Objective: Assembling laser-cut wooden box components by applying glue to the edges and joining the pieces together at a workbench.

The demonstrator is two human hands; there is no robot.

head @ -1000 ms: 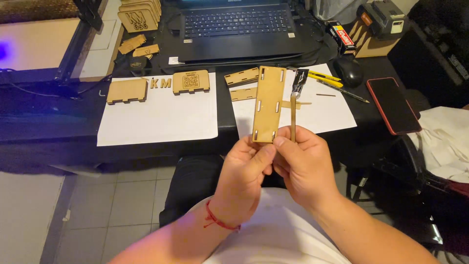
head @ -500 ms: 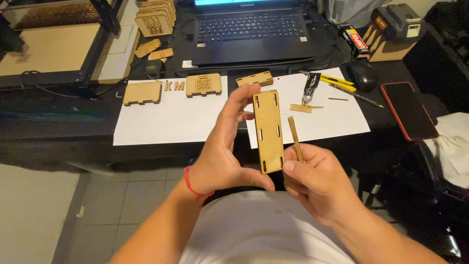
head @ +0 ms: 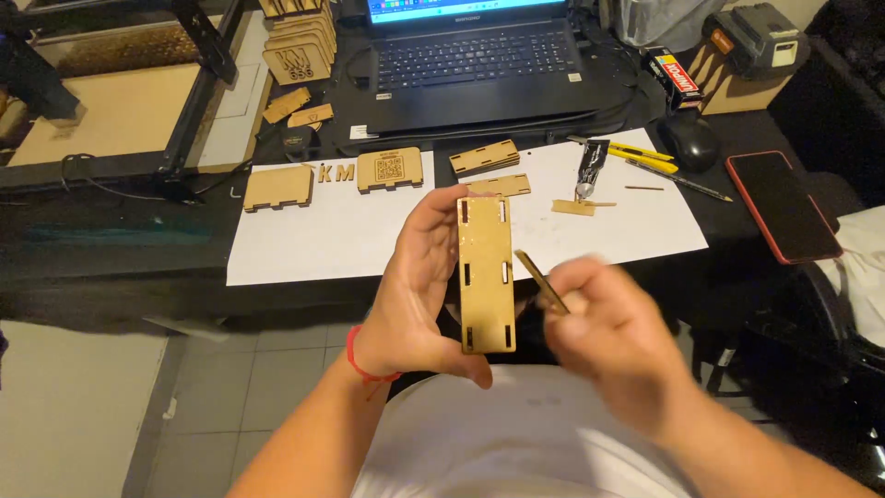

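Note:
My left hand holds a long rectangular wooden panel with small slots upright in front of my chest. Its fingers wrap the panel's left edge and its palm supports the bottom. My right hand, blurred by motion, pinches a thin wooden stick just to the right of the panel, tilted with its tip near the panel's right edge. A red string bracelet circles my left wrist.
Two white paper sheets on the black desk carry several laser-cut wooden pieces, a glue tube and a yellow utility knife. Behind stand a laptop, a mouse and a red-cased phone.
The panel moved from both hands over the desk edge to my left hand alone, nearer my chest. My right hand took the stick lower and tilted it beside the panel.

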